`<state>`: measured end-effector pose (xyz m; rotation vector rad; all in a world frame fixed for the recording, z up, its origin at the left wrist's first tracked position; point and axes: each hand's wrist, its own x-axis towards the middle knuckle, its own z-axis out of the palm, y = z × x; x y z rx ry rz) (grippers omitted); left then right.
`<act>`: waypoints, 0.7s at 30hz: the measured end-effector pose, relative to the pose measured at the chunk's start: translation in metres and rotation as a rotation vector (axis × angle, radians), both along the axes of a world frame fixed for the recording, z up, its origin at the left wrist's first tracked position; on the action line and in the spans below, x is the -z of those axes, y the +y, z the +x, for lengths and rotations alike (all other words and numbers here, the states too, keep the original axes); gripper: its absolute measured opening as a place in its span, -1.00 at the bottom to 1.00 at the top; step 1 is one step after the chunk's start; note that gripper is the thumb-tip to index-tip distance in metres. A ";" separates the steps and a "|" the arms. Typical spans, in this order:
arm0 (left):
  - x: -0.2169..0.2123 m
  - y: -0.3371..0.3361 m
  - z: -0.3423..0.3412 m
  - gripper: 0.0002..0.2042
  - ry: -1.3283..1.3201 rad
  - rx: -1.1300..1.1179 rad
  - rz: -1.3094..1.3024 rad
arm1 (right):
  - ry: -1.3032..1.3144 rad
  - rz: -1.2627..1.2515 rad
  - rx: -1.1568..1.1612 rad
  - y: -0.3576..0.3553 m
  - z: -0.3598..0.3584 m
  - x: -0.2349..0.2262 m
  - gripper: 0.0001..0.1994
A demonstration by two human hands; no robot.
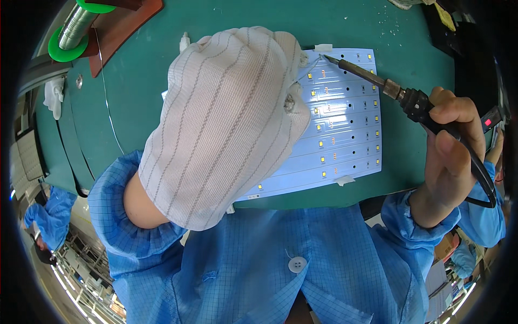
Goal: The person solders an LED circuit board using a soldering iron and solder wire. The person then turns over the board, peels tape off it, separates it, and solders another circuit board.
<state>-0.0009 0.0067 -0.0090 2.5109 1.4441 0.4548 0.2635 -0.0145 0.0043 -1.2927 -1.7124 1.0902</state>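
My left hand (226,119), in a white striped glove, covers the left part of a white LED circuit board (337,129). Its fingertips are pinched near the board's upper middle. A thin solder wire (308,72) comes out of them toward the upper edge. In my bare right hand (453,140) is a soldering iron (372,79), gripped like a pen. Its tip meets the wire's end at the top row of the board; whether it touches the pad I cannot tell. Rows of small yellow LEDs show on the uncovered part.
A spool of solder wire (72,31) with green flanges sits on a reddish-brown stand (110,38) at the far left. Its strand runs down the green mat (415,59) toward my left sleeve. A black case (440,27) lies at the far right. People in blue work at both sides.
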 end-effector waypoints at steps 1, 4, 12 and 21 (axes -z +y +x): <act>0.001 0.001 -0.001 -0.78 -0.003 0.001 -0.001 | -0.005 -0.009 0.002 0.000 0.001 0.000 -0.71; 0.008 0.000 -0.008 -0.77 0.003 0.062 0.034 | -0.019 -0.036 0.012 0.001 0.003 -0.001 -0.71; 0.013 -0.002 -0.005 -0.77 -0.016 0.062 0.188 | -0.025 -0.078 -0.059 0.011 0.007 -0.004 -0.70; 0.017 0.003 -0.013 -0.76 -0.094 0.087 0.056 | -0.014 -0.134 -0.106 0.018 0.016 -0.008 -0.69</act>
